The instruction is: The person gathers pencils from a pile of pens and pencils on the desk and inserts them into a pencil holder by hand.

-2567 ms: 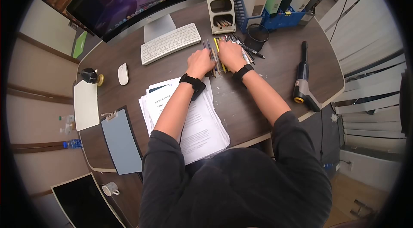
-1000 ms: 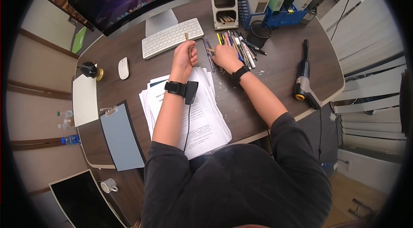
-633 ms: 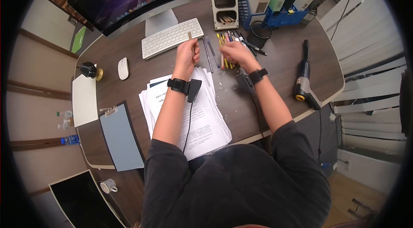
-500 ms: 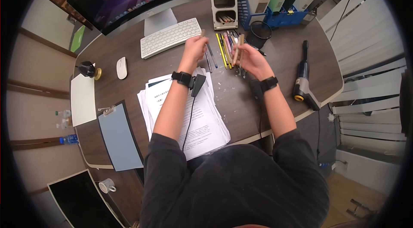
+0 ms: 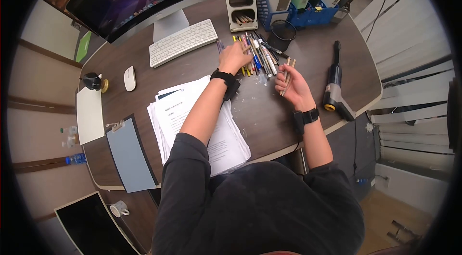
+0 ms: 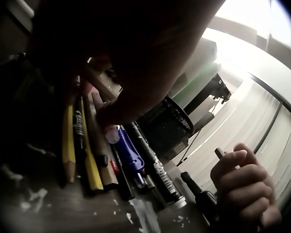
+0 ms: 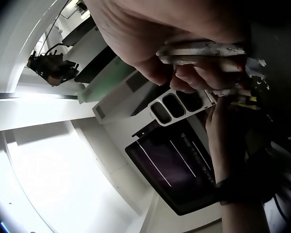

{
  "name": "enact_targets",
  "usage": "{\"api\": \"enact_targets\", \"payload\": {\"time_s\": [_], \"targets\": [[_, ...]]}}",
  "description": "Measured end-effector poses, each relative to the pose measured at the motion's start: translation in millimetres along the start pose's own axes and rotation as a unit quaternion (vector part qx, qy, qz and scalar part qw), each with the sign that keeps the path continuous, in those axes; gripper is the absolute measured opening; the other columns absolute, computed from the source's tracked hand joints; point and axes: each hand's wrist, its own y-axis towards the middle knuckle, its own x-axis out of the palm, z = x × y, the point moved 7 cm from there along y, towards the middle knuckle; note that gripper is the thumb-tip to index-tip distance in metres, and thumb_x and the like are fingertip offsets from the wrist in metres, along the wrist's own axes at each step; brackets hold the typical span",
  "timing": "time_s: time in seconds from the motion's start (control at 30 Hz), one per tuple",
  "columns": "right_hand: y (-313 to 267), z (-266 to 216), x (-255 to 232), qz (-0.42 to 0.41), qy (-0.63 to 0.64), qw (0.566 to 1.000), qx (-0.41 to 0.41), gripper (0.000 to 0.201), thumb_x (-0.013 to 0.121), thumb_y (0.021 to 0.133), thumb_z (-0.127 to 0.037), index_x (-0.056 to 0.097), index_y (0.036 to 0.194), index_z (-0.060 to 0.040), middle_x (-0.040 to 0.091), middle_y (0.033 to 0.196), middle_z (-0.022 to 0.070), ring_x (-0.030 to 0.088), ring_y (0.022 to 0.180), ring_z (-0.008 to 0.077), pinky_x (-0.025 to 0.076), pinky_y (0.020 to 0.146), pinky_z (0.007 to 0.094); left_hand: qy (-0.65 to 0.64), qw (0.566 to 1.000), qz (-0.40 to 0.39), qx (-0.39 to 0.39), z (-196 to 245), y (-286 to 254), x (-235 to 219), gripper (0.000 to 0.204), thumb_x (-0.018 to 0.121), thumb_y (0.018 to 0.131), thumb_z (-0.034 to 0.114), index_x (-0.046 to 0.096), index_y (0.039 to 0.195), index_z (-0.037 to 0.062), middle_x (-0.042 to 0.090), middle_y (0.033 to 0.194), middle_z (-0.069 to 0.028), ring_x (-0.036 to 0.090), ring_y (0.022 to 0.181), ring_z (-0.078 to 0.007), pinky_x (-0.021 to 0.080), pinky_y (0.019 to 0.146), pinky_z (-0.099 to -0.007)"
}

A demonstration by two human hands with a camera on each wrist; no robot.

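My left hand (image 5: 234, 57) reaches over a row of pens and pencils on the desk, and a tan pencil (image 5: 247, 49) sticks out from its fingers. In the left wrist view the thumb lies low over the row, close to a yellow pencil (image 6: 69, 141) and a blue pen (image 6: 131, 155); the palm side is in shadow. My right hand (image 5: 294, 86), raised to the right of the row, has its fingers curled round a few wooden pencils (image 5: 288, 68). The right wrist view shows these pencils (image 7: 203, 51) lying across the palm.
Behind the row stand a black mesh cup (image 5: 281, 43) and a beige three-compartment holder (image 5: 234, 26) with pencils in its lowest opening. A keyboard (image 5: 183, 43), a paper stack (image 5: 224, 146) and a handheld vacuum (image 5: 334, 86) lie around. White scraps dot the desk.
The left hand, with a pencil in it, has moved from the keyboard's edge right onto the row. The right hand has picked up pencils from the row and drawn back to the right.
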Motion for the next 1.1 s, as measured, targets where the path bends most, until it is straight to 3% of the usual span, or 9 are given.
{"api": "enact_targets", "payload": {"time_s": [0.37,0.5,0.57,0.6,0.67,0.8,0.93,1.07,1.1], "targets": [[-6,12,-9,-0.003,-0.025,1.0,-0.002,0.02,0.052,0.101,-0.027,0.056,0.097,-0.0076,0.052,0.071,0.0024,0.045,0.059,0.0118,0.037,0.053,0.0255,0.081,0.996,-0.037,-0.005,-8,5,-9,0.035,0.068,0.071,0.027,0.072,0.091,-0.0013,0.07,0.094,-0.0254,0.069,0.093,-0.0393,0.055,0.081,-0.0439],[-8,13,-8,0.006,-0.046,0.999,-0.009,0.02,0.053,0.1,-0.027,0.057,0.098,-0.0072,0.055,0.074,0.003,0.047,0.06,0.0123,0.038,0.054,0.0259,-0.095,0.993,-0.057,-0.05,-20,3,-16,0.033,0.065,0.076,0.027,0.069,0.087,-0.004,0.07,0.085,-0.021,0.069,0.079,-0.0298,0.055,0.072,-0.0402],[-6,11,-9,0.014,-0.048,0.999,-0.013,0.021,0.053,0.1,-0.027,0.057,0.1,-0.0063,0.057,0.076,0.0033,0.049,0.062,0.0128,0.04,0.056,0.0261,-0.324,0.943,-0.057,-0.051,-31,-3,-12,0.026,0.06,0.081,0.023,0.063,0.084,-0.0027,0.065,0.073,-0.012,0.06,0.061,-0.0199,0.05,0.057,-0.0354],[-4,11,-8,0.014,-0.047,0.999,-0.015,0.021,0.053,0.1,-0.027,0.057,0.1,-0.0063,0.057,0.076,0.0033,0.049,0.062,0.0128,0.04,0.056,0.0261,-0.324,0.943,-0.058,-0.049,-37,-5,-11,0.026,0.06,0.081,0.023,0.063,0.084,-0.0027,0.065,0.073,-0.012,0.06,0.061,-0.0199,0.05,0.057,-0.0354],[-1,11,-6,0.022,-0.044,0.998,-0.026,0.022,0.054,0.1,-0.026,0.057,0.104,-0.0048,0.059,0.079,0.0038,0.053,0.064,0.0135,0.044,0.059,0.0272,-0.669,0.724,-0.091,-0.144,-44,-23,0,0.014,0.056,0.083,0.015,0.058,0.086,0.0016,0.062,0.072,-0.0096,0.058,0.061,-0.0206,0.047,0.055,-0.0332],[4,10,14,0.05,-0.072,0.995,-0.043,0.019,0.055,0.099,-0.021,0.059,0.107,-0.0043,0.062,0.08,0.0052,0.056,0.063,0.014,0.048,0.059,0.0275,-0.762,0.626,-0.084,-0.143,-44,-48,6,0.011,0.05,0.086,0.011,0.049,0.097,0.0076,0.051,0.07,-0.0065,0.051,0.061,-0.0201,0.043,0.057,-0.0318],[20,3,42,0.039,-0.198,0.976,-0.087,0.026,0.057,0.098,-0.022,0.057,0.117,-0.0032,0.063,0.083,0.0051,0.056,0.064,0.0111,0.047,0.058,0.0255,-0.771,0.612,-0.087,-0.157,-35,-62,21,0.013,0.052,0.089,0.017,0.048,0.099,0.01,0.048,0.067,-0.0048,0.047,0.057,-0.0188,0.04,0.054,-0.0328],[38,7,76,0.049,-0.357,0.924,-0.124,0.027,0.06,0.097,-0.022,0.058,0.117,-0.0042,0.063,0.084,0.0016,0.053,0.061,0.0066,0.044,0.055,0.022,-0.779,0.598,-0.042,-0.185,-6,-74,20,0.032,0.054,0.094,0.042,0.049,0.093,0.0102,0.054,0.068,-0.0047,0.051,0.057,-0.0176,0.041,0.052,-0.0325],[41,11,84,0.043,-0.383,0.916,-0.109,0.029,0.062,0.095,-0.021,0.059,0.117,-0.0032,0.064,0.088,0.0018,0.057,0.069,0.0066,0.046,0.061,0.0218,-0.785,0.593,-0.076,-0.162,-10,-68,33,0.04,0.051,0.095,0.05,0.053,0.097,0.0097,0.061,0.081,-0.0063,0.059,0.07,-0.0194,0.048,0.064,-0.0336]]}}
